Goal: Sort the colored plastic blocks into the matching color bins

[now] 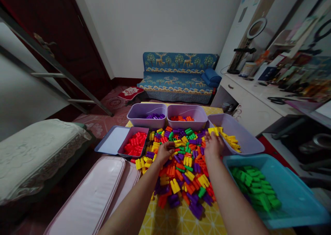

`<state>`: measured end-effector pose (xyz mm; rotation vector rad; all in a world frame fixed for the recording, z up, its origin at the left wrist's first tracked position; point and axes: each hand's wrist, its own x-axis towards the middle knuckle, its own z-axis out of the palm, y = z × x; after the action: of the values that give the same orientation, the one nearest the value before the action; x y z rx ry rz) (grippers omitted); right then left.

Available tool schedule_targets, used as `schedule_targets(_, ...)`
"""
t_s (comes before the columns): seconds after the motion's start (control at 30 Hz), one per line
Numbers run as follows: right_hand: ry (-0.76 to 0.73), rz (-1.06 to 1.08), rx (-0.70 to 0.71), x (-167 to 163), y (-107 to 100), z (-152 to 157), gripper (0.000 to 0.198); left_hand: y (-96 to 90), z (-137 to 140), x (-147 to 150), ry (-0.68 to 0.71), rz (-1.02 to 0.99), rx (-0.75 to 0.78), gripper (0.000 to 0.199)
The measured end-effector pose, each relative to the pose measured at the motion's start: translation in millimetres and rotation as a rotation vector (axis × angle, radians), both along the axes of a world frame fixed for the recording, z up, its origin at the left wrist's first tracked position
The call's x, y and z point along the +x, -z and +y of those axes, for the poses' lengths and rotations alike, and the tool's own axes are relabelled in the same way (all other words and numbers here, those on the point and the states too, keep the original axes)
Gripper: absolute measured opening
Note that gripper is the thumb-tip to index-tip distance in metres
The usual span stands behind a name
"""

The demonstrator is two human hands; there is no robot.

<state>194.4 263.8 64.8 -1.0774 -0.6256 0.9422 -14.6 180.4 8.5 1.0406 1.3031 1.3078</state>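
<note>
A mixed heap of plastic building blocks [179,169] in yellow, red-orange, purple and green covers the middle of the table. My right hand [214,146] grips a yellow block [213,130] at the near left rim of a lilac bin [248,138], which has more yellow blocks [231,141] inside. Over the heap, my left hand [165,152] is closed, its fingertips at another yellow block [179,144]; the thumb side is partly hidden.
Two lilac bins, one with purple blocks [155,116], one with orange blocks [182,118], line the far edge. Red blocks [136,142] fill a container at left; green blocks [254,186] lie in a turquoise bin [292,193]. Pink lids [90,193] rest at front left.
</note>
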Motion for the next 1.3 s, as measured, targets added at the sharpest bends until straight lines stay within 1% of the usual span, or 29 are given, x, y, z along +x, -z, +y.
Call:
schedule_targets(0.1, 0.089, 0.099, -0.028, 18.9, -10.0, 13.6, 0.025, -1.0, -0.2, 0.0, -0.001, 0.016, 0.000, 0.030)
schedule_targets(0.17, 0.103, 0.141, -0.035, 24.0, -14.1, 15.1, 0.024, -1.3, -0.4, -0.1, 0.002, 0.024, 0.001, 0.030)
schedule_targets(0.27, 0.069, 0.200, -0.043, 20.7, -14.3, 9.4, 0.027, -0.8, -0.7, -0.4, 0.006, 0.035, 0.005, 0.031)
schedule_targets(0.3, 0.045, 0.193, -0.062, 17.4, -12.2, 6.4, 0.029, -0.4, -0.7, -0.4, 0.007, 0.037, 0.006, 0.031)
schedule_targets(0.33, 0.012, 0.137, -0.085, 13.5, -9.1, 3.1, 0.032, 0.1, -0.5, -0.4, 0.007, 0.038, 0.007, 0.031)
schedule_targets(0.43, -0.095, -0.210, -0.129, 1.0, 4.6, -5.0, 0.040, 1.9, 0.2, -0.2, 0.005, 0.045, 0.008, 0.030)
schedule_targets(0.57, -0.152, -0.564, -0.077, -10.6, 18.0, -5.6, 0.036, 4.2, 0.8, -1.1, 0.002, 0.062, 0.011, 0.029)
schedule_targets(0.63, -0.192, -0.883, -0.055, -14.4, 19.3, -1.1, 0.038, 5.6, 0.9, -1.9, -0.004, 0.077, 0.009, 0.029)
schedule_targets(0.7, -0.265, -1.216, -0.077, -17.7, 18.6, 4.8, 0.046, 7.4, 1.0, -2.3, -0.011, 0.093, 0.006, 0.028)
schedule_targets(0.73, -0.307, -1.321, -0.100, -19.2, 18.1, 7.5, 0.050, 8.3, 1.0, -2.2, -0.014, 0.099, 0.006, 0.028)
schedule_targets(0.8, -0.382, -1.433, -0.133, -21.7, 17.3, 10.8, 0.059, 9.9, 1.1, -1.6, -0.017, 0.105, 0.010, 0.030)
schedule_targets(0.93, -0.494, -1.538, -0.211, -24.5, 15.1, 5.2, 0.076, 10.7, 0.7, 0.3, -0.037, 0.111, 0.038, 0.040)
schedule_targets(1.0, -0.561, -1.589, -0.263, -26.3, 13.4, -4.1, 0.075, 10.6, 0.3, 0.9, -0.059, 0.140, 0.070, 0.050)
schedule_targets(1.03, -0.587, -1.607, -0.263, -27.9, 12.7, -10.0, 0.072, 10.6, 0.2, 1.1, -0.072, 0.159, 0.086, 0.055)
schedule_targets(1.1, -0.609, -1.633, -0.219, -32.8, 12.5, -23.4, 0.064, 10.9, 0.0, 1.4, -0.093, 0.197, 0.109, 0.061)
schedule_targets(1.17, -0.608, -1.616, -0.171, -39.8, 14.5, -37.2, 0.059, 10.8, -0.1, 1.4, -0.093, 0.229, 0.119, 0.063)
schedule_targets(1.23, -0.618, -1.545, -0.117, -47.9, 18.5, -49.5, 0.060, 9.5, -0.2, 1.2, -0.082, 0.274, 0.123, 0.062)
schedule_targets(1.3, -0.675, -1.437, -0.012, -55.5, 23.6, -58.9, 0.063, 7.1, -0.4, 0.8, -0.084, 0.325, 0.131, 0.060)
